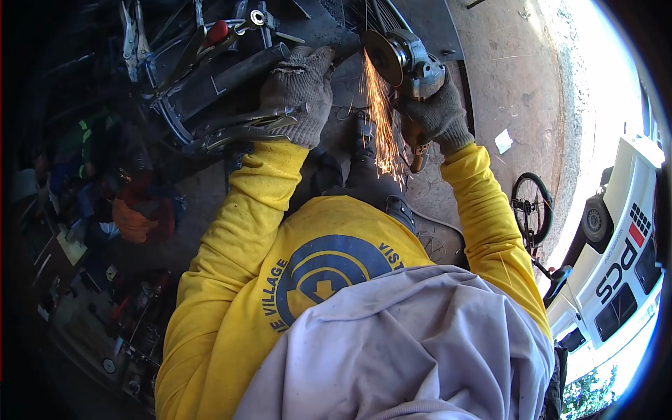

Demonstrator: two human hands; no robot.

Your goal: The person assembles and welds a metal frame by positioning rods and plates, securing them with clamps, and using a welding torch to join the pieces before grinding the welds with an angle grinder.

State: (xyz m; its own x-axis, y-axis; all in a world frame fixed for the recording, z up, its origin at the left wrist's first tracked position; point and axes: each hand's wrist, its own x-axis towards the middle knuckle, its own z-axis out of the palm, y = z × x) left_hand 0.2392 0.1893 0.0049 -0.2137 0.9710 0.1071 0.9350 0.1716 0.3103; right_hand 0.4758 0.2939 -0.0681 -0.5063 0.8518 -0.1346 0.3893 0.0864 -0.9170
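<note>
My right hand (439, 115), in a grey knit glove, is closed round an angle grinder (420, 70) with a disc (383, 59). The disc meets a dark metal piece (343, 43), and orange sparks (381, 119) stream down toward my legs. My left hand (299, 91), gloved too, is closed at that piece, its fingertips curled against it. Just left of this hand lies a dark steel tube (231, 78). Locking pliers (245, 129) stretch beside my left wrist, their jaws clamped near the tube's frame. My left palm and the exact contact of the disc are hidden.
More locking pliers (131, 38) and metal parts crowd the far left of the dark worktable (437, 31). People in work clothes (136, 210) are in the shadows at left. A bicycle (532, 206) and a white van (609, 266) stand at right. A cable (437, 218) trails over the floor.
</note>
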